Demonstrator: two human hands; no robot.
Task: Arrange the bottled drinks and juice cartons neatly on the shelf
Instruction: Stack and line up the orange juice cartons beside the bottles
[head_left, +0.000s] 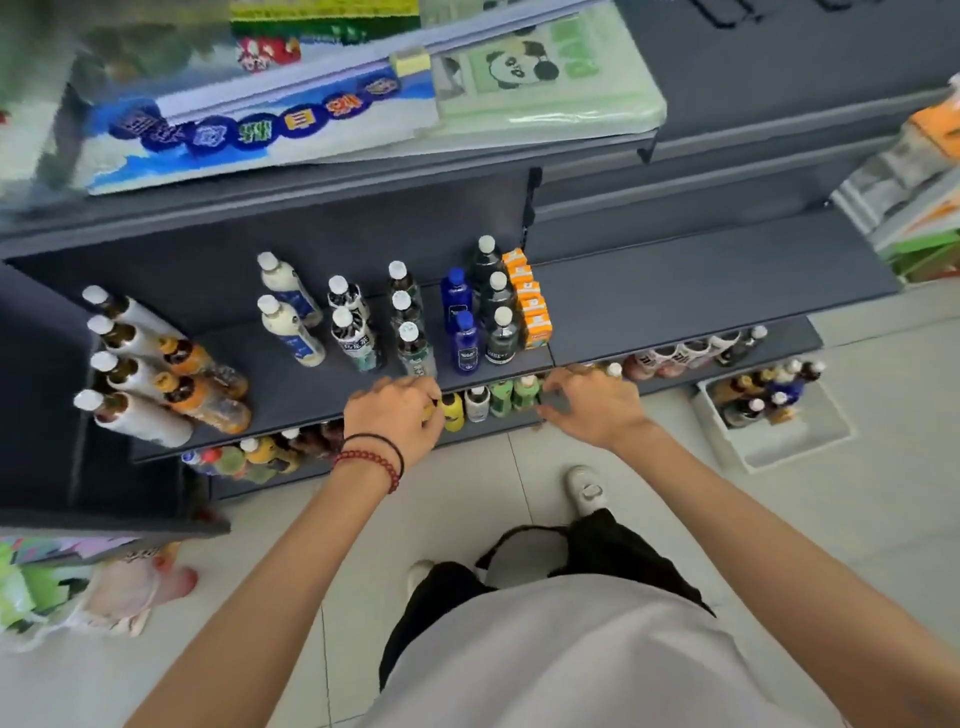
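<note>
The dark grey middle shelf (291, 384) carries rows of upright bottles: cream ones (291, 332), dark ones with white caps (410, 338), blue ones (465, 338) and a row of orange juice cartons (530, 301). At its left stand white-sleeved bottles (130, 374) and orange-capped bottles (202, 384). My left hand (395, 415) hangs at the shelf's front edge, fingers curled down against a yellow bottle (453, 413) on the lower shelf; the fingertips are hidden. My right hand (592, 405) is beside the green bottles (514, 395), thumb and fingers apart, holding nothing.
A white crate (810, 441) with several bottles sits on the tiled floor at the right. More bottles line the lower shelf (691, 358). Packaged goods lie on the upper shelf (550, 78). A plastic bag (104, 592) lies at the lower left. My shoe (587, 488) is near the shelf.
</note>
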